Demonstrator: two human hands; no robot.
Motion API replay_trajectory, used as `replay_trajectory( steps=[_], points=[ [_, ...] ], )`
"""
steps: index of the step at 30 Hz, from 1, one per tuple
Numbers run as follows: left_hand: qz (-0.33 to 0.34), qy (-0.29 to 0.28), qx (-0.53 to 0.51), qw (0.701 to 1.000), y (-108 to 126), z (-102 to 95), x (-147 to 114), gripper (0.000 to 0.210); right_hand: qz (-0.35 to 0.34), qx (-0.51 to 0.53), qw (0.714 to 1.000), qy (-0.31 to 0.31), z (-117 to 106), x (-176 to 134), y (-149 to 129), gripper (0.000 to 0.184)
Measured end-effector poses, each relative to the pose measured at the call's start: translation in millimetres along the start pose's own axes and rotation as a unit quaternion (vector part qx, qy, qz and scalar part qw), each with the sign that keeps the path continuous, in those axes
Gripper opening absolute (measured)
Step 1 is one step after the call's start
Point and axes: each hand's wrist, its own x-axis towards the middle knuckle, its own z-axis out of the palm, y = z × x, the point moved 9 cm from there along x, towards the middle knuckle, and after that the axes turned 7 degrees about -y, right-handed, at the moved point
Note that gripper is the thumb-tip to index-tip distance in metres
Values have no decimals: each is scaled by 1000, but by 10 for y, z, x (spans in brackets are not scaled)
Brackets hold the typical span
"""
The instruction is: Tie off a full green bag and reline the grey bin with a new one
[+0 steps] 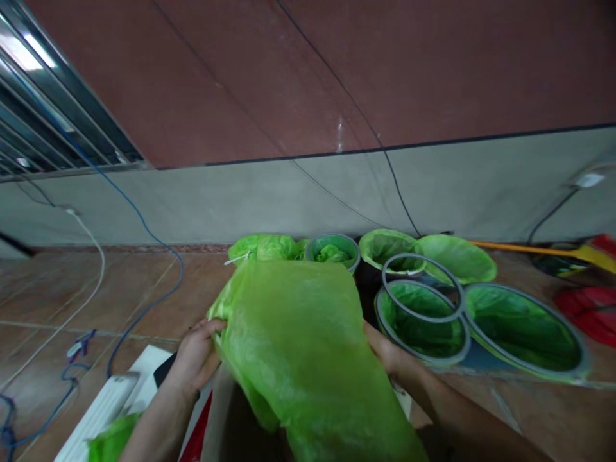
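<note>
A light green plastic bag (308, 333) is spread out in front of me and hangs down toward my lap. My left hand (201, 350) pinches its left edge between thumb and fingers. At the opposite edge is my right hand (382, 343), closed on the bag, its fingertips hidden behind the plastic. Beyond the right hand stands a bin lined with green plastic (423, 324). A loose grey ring (459, 292) rests across that bin's top.
Several more green-lined bins stand by the wall, among them a large one (522, 330). Tied green bags (264, 246) lie at the wall's foot. A blue cable (158, 240) crosses the tiled floor at left. A yellow-handled tool (529, 248) and a red object (587, 314) are at far right.
</note>
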Motion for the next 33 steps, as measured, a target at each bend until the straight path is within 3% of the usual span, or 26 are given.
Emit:
replay_trajectory(
  steps=[4,8,13,17,21,28,33],
  points=[
    [4,-27,-11,1000,-106,67,74,16,19,35,997,65,-384,-518,-98,85],
    [0,-74,-12,997,-188,249,57,22,-20,43,988,148,-764,-957,-316,59],
    [-10,-127,5,992,-224,412,-70,28,-65,185,960,198,-1087,-1122,-592,29],
    [25,-96,8,995,-205,269,-80,30,-91,231,928,277,-1300,-1278,-685,40],
    [86,-65,16,994,-162,139,6,40,-103,185,920,330,-1368,-1525,-758,46],
    [165,-108,17,980,33,431,-144,80,-185,53,908,371,-1395,-1977,-1116,47],
    [140,-210,-67,965,146,642,-339,55,-216,-33,922,321,-1258,-2280,-1257,45]
  ],
)
